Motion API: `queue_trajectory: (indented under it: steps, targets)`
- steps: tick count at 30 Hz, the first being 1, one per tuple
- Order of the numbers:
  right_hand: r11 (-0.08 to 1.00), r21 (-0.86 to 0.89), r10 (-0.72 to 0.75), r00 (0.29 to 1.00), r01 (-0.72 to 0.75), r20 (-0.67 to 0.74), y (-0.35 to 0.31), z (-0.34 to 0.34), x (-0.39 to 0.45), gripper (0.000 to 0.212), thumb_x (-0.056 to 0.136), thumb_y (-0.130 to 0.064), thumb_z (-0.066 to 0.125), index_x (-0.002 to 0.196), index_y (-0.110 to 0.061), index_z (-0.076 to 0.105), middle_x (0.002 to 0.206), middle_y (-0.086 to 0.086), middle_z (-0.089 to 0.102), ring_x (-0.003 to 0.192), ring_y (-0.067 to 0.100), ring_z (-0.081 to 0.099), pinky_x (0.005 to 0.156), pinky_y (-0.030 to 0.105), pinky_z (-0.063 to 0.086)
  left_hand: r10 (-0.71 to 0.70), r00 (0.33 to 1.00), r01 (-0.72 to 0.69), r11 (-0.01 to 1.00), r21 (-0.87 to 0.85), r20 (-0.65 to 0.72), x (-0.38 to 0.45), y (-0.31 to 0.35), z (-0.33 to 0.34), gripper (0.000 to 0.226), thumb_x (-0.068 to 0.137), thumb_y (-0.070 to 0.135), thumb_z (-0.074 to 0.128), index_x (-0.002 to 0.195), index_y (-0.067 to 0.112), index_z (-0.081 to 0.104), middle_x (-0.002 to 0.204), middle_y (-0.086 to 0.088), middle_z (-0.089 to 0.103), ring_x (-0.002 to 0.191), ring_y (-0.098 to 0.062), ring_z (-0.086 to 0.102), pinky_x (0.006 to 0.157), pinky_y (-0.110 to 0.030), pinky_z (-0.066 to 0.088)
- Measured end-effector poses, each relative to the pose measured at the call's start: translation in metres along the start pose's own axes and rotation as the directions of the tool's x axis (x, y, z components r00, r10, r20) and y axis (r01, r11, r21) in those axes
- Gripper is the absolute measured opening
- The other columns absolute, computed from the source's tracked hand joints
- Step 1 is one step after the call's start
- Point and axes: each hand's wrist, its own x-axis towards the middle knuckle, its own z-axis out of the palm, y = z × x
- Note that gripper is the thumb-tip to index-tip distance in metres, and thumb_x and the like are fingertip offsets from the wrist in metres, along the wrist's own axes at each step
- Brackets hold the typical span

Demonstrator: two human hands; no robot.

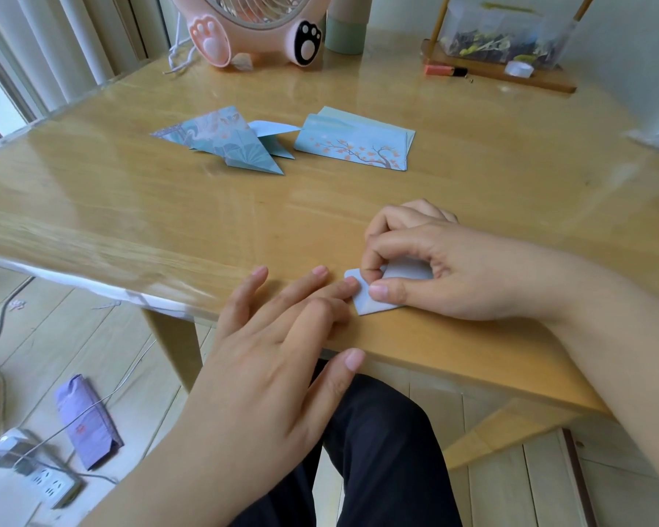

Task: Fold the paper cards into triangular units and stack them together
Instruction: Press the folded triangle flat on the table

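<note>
Lower right of centre: right hand (434,268) pinches a small folded card (370,302) against the tabletop (244,207); left hand (278,336) lies flat, fingertips touching it. Light, stiff, crease-holding paper; best held at its edges.

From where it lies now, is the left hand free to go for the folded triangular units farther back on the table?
Probably yes. The left hand lies open, fingertips beside the small card that the right hand pinches. Bare table lies between it and the triangular units; nothing blocks the path.
</note>
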Motion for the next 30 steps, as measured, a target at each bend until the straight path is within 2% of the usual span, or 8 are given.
queue_trajectory:
  steps: [6, 10, 13, 15, 19, 23, 30]
  targets:
    - [1.000, 0.004, -0.001, 1.000, 0.001, 0.007, -0.0020, -0.0003, -0.0014, 0.012, 0.087, -0.047, 0.053, 0.080, -0.037, 0.053, 0.100, -0.025, 0.043, 0.112, -0.005, 0.028, 0.098, 0.018, 0.017, 0.039, 0.999, -0.038, 0.998, 0.048, -0.007, -0.0005, -0.0004, 0.0011, 0.033, 0.098, 0.039, 0.033, 0.117, 0.025, 0.056, 0.137, 0.012, 0.053, 0.135, -0.010, 0.040, 0.111, -0.044, 0.022]
    - [1.000, -0.022, 0.010, 1.000, -0.010, -0.003, -0.0037, 0.0002, -0.0019, 0.011, 0.085, -0.043, 0.055, 0.076, -0.039, 0.049, 0.101, -0.023, 0.044, 0.111, -0.007, 0.027, 0.098, 0.020, 0.016, 0.073, 0.997, -0.071, 0.994, 0.086, -0.023, -0.0006, -0.0017, 0.0038, 0.030, 0.098, 0.037, 0.036, 0.118, 0.026, 0.055, 0.137, 0.008, 0.054, 0.133, -0.014, 0.043, 0.110, -0.046, 0.026]
    - [0.999, -0.044, -0.005, 1.000, 0.003, -0.028, -0.0040, 0.0020, -0.0011, 0.015, 0.084, -0.048, 0.055, 0.074, -0.041, 0.046, 0.103, -0.024, 0.043, 0.111, -0.010, 0.025, 0.099, 0.021, 0.014, 0.077, 0.997, -0.075, 0.995, 0.071, -0.020, 0.0001, -0.0032, 0.0036, 0.029, 0.098, 0.038, 0.035, 0.118, 0.027, 0.054, 0.136, 0.009, 0.054, 0.133, -0.014, 0.044, 0.110, -0.046, 0.025]
    - [0.999, -0.035, -0.009, 1.000, 0.008, -0.023, -0.0042, 0.0017, -0.0003, 0.009, 0.079, -0.048, 0.053, 0.074, -0.043, 0.047, 0.104, -0.026, 0.042, 0.113, -0.011, 0.024, 0.101, 0.021, 0.014, 0.065, 0.998, -0.064, 0.997, 0.038, -0.009, 0.0001, -0.0035, 0.0019, 0.031, 0.098, 0.040, 0.035, 0.116, 0.026, 0.057, 0.135, 0.011, 0.055, 0.133, -0.012, 0.043, 0.112, -0.043, 0.023]
    - [1.000, 0.003, -0.011, 1.000, 0.011, 0.006, -0.0040, -0.0008, 0.0003, 0.008, 0.077, -0.048, 0.052, 0.074, -0.041, 0.052, 0.105, -0.027, 0.043, 0.117, -0.008, 0.025, 0.102, 0.019, 0.013, -0.018, 1.000, 0.019, 0.998, -0.061, 0.008, 0.0000, -0.0009, -0.0021, 0.035, 0.098, 0.041, 0.033, 0.110, 0.019, 0.057, 0.132, 0.017, 0.055, 0.135, -0.003, 0.038, 0.115, -0.035, 0.017]
    - [0.999, -0.003, -0.036, 0.999, 0.036, 0.019, -0.0057, -0.0032, 0.0017, 0.009, 0.076, -0.049, 0.053, 0.073, -0.041, 0.056, 0.106, -0.030, 0.045, 0.121, -0.005, 0.025, 0.103, 0.017, 0.010, -0.022, 1.000, 0.023, 0.999, -0.033, 0.020, -0.0004, 0.0004, -0.0016, 0.033, 0.099, 0.041, 0.030, 0.103, 0.020, 0.055, 0.134, 0.017, 0.053, 0.135, -0.004, 0.038, 0.114, -0.040, 0.018]
    - [0.998, -0.032, -0.060, 0.997, 0.062, 0.043, -0.0034, -0.0044, 0.0046, 0.009, 0.073, -0.054, 0.054, 0.078, -0.046, 0.057, 0.108, -0.031, 0.045, 0.123, -0.002, 0.027, 0.107, 0.025, 0.013, -0.006, 1.000, 0.006, 0.999, -0.032, 0.007, -0.0010, -0.0004, -0.0012, 0.027, 0.099, 0.036, 0.033, 0.103, 0.021, 0.055, 0.135, 0.018, 0.051, 0.135, -0.005, 0.037, 0.115, -0.039, 0.016]
